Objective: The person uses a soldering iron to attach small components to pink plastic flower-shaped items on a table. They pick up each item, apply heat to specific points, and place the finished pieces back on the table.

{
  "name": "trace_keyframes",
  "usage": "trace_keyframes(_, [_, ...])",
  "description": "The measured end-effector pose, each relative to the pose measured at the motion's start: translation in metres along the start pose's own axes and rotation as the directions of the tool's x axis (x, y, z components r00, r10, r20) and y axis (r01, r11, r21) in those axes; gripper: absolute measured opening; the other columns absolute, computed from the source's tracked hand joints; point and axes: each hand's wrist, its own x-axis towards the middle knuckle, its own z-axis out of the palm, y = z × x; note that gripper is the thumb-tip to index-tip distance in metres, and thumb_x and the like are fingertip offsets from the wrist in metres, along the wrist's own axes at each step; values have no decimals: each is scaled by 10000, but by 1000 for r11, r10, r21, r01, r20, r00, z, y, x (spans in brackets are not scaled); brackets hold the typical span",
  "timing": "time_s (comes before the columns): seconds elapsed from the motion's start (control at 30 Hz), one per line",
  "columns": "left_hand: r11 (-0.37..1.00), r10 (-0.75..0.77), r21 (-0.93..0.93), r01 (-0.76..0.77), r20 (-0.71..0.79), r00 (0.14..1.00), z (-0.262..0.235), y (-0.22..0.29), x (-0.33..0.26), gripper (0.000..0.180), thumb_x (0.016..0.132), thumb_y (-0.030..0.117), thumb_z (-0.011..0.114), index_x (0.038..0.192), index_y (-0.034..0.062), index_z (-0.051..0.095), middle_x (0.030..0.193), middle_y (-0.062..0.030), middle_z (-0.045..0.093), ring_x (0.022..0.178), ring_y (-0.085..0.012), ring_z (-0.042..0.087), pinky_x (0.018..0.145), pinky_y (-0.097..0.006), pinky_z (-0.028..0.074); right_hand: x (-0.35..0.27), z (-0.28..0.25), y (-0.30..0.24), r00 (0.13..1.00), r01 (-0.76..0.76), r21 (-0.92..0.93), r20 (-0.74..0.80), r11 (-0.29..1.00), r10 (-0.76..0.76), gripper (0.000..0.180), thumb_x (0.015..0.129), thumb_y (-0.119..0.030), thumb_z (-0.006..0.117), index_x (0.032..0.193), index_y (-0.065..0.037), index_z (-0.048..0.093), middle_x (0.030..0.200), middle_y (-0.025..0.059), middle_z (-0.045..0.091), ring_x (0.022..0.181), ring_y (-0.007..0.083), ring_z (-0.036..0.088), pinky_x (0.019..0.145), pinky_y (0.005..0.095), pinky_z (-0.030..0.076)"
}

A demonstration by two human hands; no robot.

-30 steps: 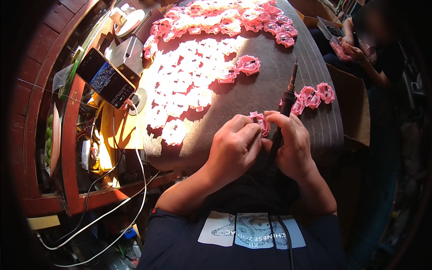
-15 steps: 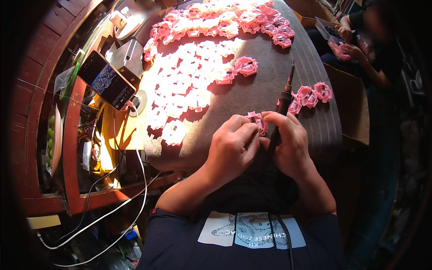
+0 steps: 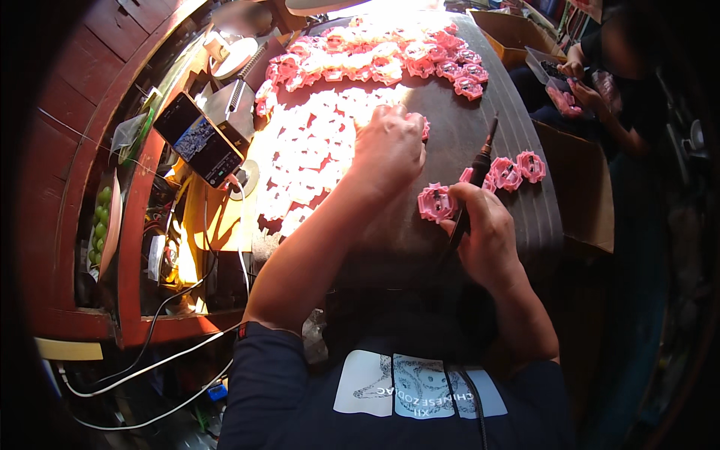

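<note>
Nearby, pink plastic parts crowd bench far edge. Left hand closes over one part; right hand grips dark soldering iron beside ridged pink piece.

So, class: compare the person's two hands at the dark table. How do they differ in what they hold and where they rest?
The left hand reaches far forward, palm down on a pink part at the edge of the sunlit heap of pink parts; the right hand stays near the body. The left hand carries no tool, while the right hand grips a dark soldering iron, beside a lone pink part. Both are bare.
</note>
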Motion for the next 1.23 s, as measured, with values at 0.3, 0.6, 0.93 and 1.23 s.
trace_keyframes(0.3, [989,144,-35,-141,154,978,-3,29,-27,382,841,149,687,1213,64,674,1173,-202,632,1201,-411,568,972,-605,454,5,-23,41,992,-97,-180,-94,979,81,462,816,18,794,1237,-55,618,996,184,720,934,434,682,816,509,529])
trace_keyframes(0.6, [884,178,-444,-143,38,983,-25,35,-108,567,846,-76,662,1404,-22,580,1130,-207,637,1059,-423,630,944,-486,526,-26,-7,-3,984,165,39,-77,986,-162,581,785,-57,855,1300,-73,588,1095,173,681,917,410,625,793,499,522])
trace_keyframes(0.93, [732,136,-671,-118,-25,990,-21,33,-114,546,857,-71,700,1392,-9,612,1146,-193,661,1002,-371,685,856,-432,562,-24,17,-13,965,258,43,-53,965,-256,540,816,24,755,1320,-77,591,1097,162,658,906,373,633,773,469,544])
trace_keyframes(1.23, [720,181,-671,-179,-67,981,-12,28,-117,530,873,-30,727,1390,29,631,1150,-182,646,1046,-357,670,908,-419,566,-27,13,-11,967,252,100,-66,962,-247,471,831,35,738,1281,-61,634,1093,187,710,904,400,711,780,464,593])
